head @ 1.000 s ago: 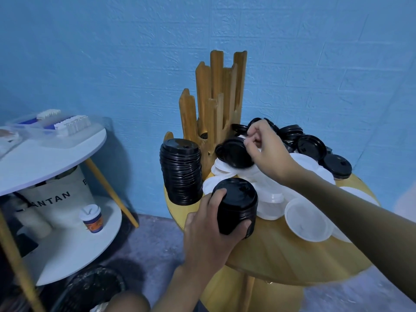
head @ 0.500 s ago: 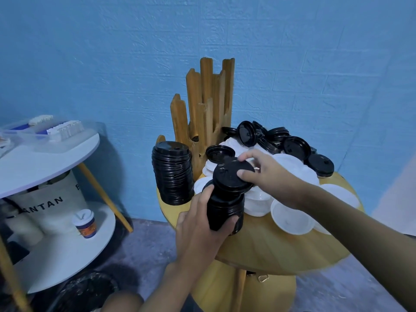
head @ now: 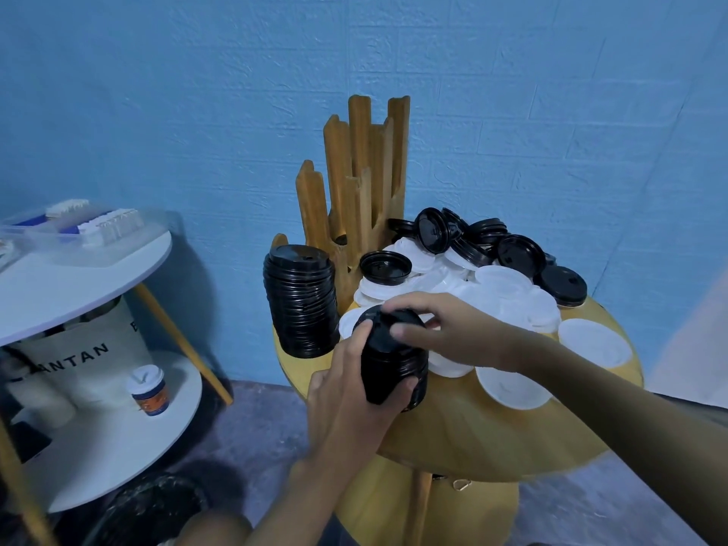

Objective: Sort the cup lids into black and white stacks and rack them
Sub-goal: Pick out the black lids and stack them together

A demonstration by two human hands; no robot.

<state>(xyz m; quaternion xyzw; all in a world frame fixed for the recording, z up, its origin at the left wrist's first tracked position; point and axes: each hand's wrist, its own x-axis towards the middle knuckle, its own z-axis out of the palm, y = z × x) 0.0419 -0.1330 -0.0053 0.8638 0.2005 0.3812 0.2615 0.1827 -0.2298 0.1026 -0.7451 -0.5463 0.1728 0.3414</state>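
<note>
Observer: Left hand (head: 354, 392) has fingers and thumb curled round the short black stack (head: 394, 372). Right hand (head: 445, 333) lies over it, fingertips hooked on the top lid (head: 378, 323), apparently seating it. The stack is tilted, at the near edge of the table (head: 492, 447). I cannot tell whether its base rests on the wood.

Checker: Risk at the hands?

Observer: My judgement is that a lid pressed on skewed will not nest. More force on a tilted stack could then squeeze it out of the left grip. This close to the edge, spilled lids would go to the floor.

Checker: Further out?

Observer: Loose white lids (head: 492, 297) lie just beyond the right hand and under its wrist. One white lid at the edge (head: 512, 384) sits beneath the forearm, and a sweep back could push it off. An upturned black lid (head: 385, 267) lies just past the fingertips, on the white ones. Reaching for it could drag a white lid along and mix the colours. More black lids (head: 512, 250) are heaped beyond the white pile.

Checker: Left side?

Observer: A tall racked stack (head: 301, 301) stands just left of the left hand, against the wooden rack (head: 362, 183). A bump while adding lids might topple it.
</note>
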